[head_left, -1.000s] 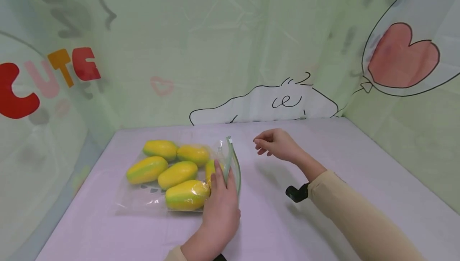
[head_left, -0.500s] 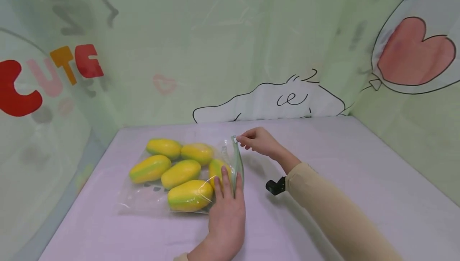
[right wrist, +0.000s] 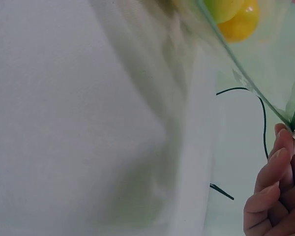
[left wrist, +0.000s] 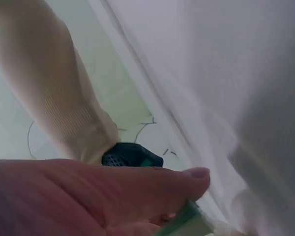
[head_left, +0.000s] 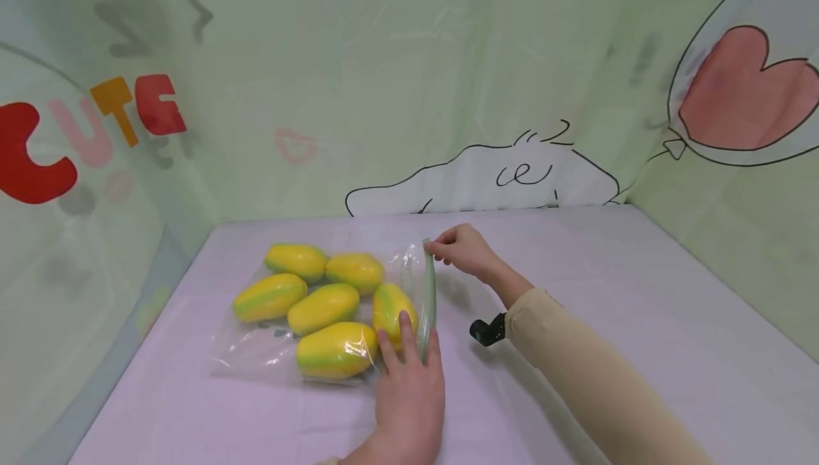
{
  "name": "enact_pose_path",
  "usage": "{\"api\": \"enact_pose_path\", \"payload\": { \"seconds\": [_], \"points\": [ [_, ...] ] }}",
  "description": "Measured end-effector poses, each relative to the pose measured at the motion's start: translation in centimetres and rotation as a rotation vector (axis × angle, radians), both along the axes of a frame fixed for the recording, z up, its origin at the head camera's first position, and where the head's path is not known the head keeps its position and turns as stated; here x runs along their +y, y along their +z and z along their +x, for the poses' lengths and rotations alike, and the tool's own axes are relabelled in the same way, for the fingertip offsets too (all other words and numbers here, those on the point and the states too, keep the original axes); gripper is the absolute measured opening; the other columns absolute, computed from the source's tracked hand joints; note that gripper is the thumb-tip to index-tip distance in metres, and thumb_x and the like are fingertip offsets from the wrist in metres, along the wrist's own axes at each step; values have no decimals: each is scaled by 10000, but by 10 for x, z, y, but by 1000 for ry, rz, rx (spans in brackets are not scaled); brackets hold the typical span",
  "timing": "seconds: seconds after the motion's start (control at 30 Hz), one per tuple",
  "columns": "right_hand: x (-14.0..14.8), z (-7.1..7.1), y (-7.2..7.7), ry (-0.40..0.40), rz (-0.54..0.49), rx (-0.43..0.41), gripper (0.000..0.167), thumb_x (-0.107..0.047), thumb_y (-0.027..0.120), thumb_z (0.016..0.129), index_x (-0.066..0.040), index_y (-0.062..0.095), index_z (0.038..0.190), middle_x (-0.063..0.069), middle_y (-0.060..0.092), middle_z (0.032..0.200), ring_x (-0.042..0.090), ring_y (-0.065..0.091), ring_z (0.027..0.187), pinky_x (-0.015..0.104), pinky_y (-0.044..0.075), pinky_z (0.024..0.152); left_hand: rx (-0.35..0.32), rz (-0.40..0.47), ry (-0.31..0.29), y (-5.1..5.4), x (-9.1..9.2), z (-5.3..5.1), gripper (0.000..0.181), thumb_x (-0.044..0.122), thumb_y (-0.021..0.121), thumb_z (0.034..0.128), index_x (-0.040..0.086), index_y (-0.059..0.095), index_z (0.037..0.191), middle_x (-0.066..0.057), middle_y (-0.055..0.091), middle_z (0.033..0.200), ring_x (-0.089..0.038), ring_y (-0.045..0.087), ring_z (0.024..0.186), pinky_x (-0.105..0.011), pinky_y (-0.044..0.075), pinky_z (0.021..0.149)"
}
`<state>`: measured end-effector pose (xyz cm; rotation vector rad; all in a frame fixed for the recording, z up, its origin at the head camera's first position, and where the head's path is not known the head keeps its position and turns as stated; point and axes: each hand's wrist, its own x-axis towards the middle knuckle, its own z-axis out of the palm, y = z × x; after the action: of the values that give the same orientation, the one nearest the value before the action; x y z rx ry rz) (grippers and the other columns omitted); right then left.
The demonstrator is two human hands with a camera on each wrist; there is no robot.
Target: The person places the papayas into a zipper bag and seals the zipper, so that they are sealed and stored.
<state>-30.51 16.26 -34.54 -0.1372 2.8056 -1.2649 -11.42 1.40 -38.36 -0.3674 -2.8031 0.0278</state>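
A clear zip bag [head_left: 256, 358] with a green zip strip lies on the table, holding several yellow fruits with green streaks, which look like papayas [head_left: 323, 308]. My right hand [head_left: 467, 250] pinches the far end of the zip strip [head_left: 430, 287] between thumb and fingertips. The right wrist view shows the bag's green edges meeting at those fingertips [right wrist: 281, 155]. At the near end of the strip, my left hand [head_left: 409, 401] lies over the bag with fingers extended. In the left wrist view its thumb [left wrist: 152, 189] lies against the green strip [left wrist: 187, 221], held between thumb and fingers.
A pale lilac cloth covers the table [head_left: 576, 294]. Light green printed curtains [head_left: 384, 95] hang behind it and at both sides. A black camera [head_left: 488, 331] sits at my right wrist.
My right hand has moved left and now pinches the far end of the zip strip, covering the white slider seen there earlier. The bag mouth looks flatter; my left hand has slid slightly nearer.
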Motion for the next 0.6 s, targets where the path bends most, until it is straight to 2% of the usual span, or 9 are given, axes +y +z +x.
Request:
{"api": "enact_pose_path", "payload": {
  "seconds": [0.17, 0.3, 0.33, 0.4, 0.5, 0.53, 0.6],
  "points": [
    [-1, -2, -8, -51, -34, -10, 315, -338, 669, 984, -40, 761, 1024, 93, 703, 955, 219, 595, 887, 277, 484, 757, -50, -22, -5, -2, 6, 4, 420, 178, 625, 974, 187, 637, 1394, -284, 506, 1485, -592, 554, 1229, -466, 613, 878],
    [-1, -1, -12, -65, -57, -15, 327, -348, 658, 989, -39, 760, 1030, 96, 701, 959, 221, 597, 889, 283, 484, 766, -78, -33, -18, 4, 5, 3, 449, 188, 603, 997, 237, 592, 1443, -304, 496, 1488, -584, 550, 1247, -455, 603, 915],
    [0, 0, -13, -66, -61, -19, 334, -352, 654, 991, -38, 759, 1034, 102, 701, 963, 222, 595, 889, 286, 483, 766, -99, -21, -25, 8, 4, 3, 485, 217, 641, 981, 245, 572, 1459, -304, 489, 1495, -573, 543, 1265, -446, 605, 913],
    [0, 0, -12, -67, -72, -27, 343, -354, 644, 995, -36, 759, 1054, 105, 707, 979, 220, 596, 893, 287, 483, 766, -136, 11, -44, 19, -2, 0, 591, 277, 714, 940, 235, 523, 1498, -301, 471, 1512, -542, 528, 1307, -427, 619, 872],
    [1, 1, -10, -60, -94, -43, 352, -340, 623, 1008, -26, 750, 1102, 113, 716, 1021, 214, 595, 898, 275, 485, 756, -225, 111, -66, 47, -13, -11, 809, 348, 827, 847, 165, 456, 1542, -299, 419, 1556, -503, 472, 1387, -452, 626, 843],
    [1, 2, -10, -57, -104, -48, 352, -329, 613, 1013, -21, 745, 1122, 117, 718, 1039, 210, 598, 899, 269, 488, 754, -248, 131, -71, 57, -17, -18, 878, 378, 852, 817, 129, 437, 1549, -298, 409, 1563, -494, 465, 1398, -460, 625, 848],
    [0, 2, -9, -55, -123, -55, 345, -310, 603, 1021, -17, 738, 1145, 114, 720, 1054, 201, 599, 898, 258, 494, 752, -297, 174, -73, 76, -22, -38, 858, 362, 815, 861, 74, 406, 1558, -301, 380, 1581, -493, 437, 1422, -493, 603, 912]
  ]
}}
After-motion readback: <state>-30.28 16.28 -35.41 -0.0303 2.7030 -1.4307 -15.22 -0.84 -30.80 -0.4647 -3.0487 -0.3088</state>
